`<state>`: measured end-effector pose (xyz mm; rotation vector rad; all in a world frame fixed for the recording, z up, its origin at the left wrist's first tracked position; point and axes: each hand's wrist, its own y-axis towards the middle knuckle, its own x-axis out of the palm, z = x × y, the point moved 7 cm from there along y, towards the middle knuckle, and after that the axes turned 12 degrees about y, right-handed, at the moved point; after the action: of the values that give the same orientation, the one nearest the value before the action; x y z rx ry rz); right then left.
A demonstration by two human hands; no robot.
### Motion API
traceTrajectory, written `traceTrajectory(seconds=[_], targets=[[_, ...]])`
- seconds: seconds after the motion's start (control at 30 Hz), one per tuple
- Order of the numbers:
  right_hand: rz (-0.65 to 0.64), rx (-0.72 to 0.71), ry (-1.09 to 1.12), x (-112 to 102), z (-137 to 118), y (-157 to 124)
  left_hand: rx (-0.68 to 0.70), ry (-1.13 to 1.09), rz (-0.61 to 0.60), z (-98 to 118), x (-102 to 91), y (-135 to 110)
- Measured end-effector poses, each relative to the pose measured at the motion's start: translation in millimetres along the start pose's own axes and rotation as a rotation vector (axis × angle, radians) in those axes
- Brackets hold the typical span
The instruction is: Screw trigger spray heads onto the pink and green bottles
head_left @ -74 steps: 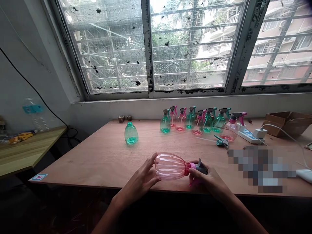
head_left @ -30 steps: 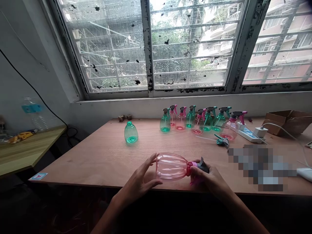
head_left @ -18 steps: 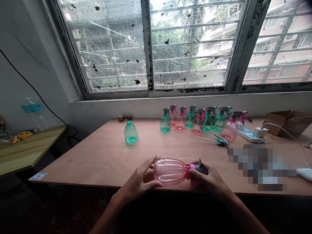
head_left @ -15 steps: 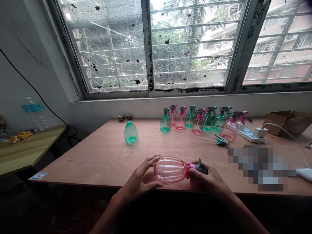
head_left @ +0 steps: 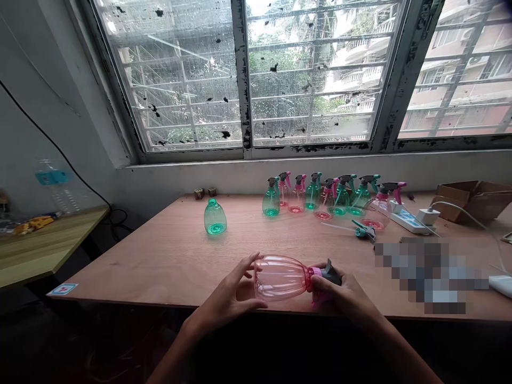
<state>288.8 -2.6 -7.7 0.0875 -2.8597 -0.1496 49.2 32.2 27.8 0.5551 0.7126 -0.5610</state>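
Note:
A clear pink spray bottle (head_left: 282,278) lies on its side in the air over the table's front edge, its base pointing left. My right hand (head_left: 340,290) is closed round its neck and the black-and-pink spray head, hiding most of the trigger. At the base end, my left hand (head_left: 234,293) is cupped with thumb and fingers spread apart; whether the fingertips touch the plastic is hard to tell. A green bottle (head_left: 215,218) without a spray head stands upright farther back. A loose green-and-black spray head (head_left: 364,230) with its tube lies to the right.
Several green and pink spray bottles (head_left: 296,198) stand along the back of the table (head_left: 160,261). To their right are a white power strip (head_left: 412,220) with cables and a cardboard box (head_left: 472,200). A blurred-out patch covers something at the right front.
My left fingers have loosened and drawn slightly left, off the bottle's base. The pink bottle has shifted barely to the right; my right hand keeps its hold.

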Motion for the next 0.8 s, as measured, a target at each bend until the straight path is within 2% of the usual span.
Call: traceTrajectory(seconds=[0.1,0.3,0.47,0.8], targets=[[0.006,-0.002,0.046,0,0,0,0.021,0.042,0.033,2,0.2,0],[0.002,0.044,0.107,-1,6,2,-0.026,0.0,-0.088,0,6.8,0],[-0.009,0.047,0.119,0,7,2,0.017,0.053,0.02,-4,2.6,-1],[-0.018,0.075,0.108,-2,11,3,-0.053,-0.091,-0.096,-8,8.0,-1]])
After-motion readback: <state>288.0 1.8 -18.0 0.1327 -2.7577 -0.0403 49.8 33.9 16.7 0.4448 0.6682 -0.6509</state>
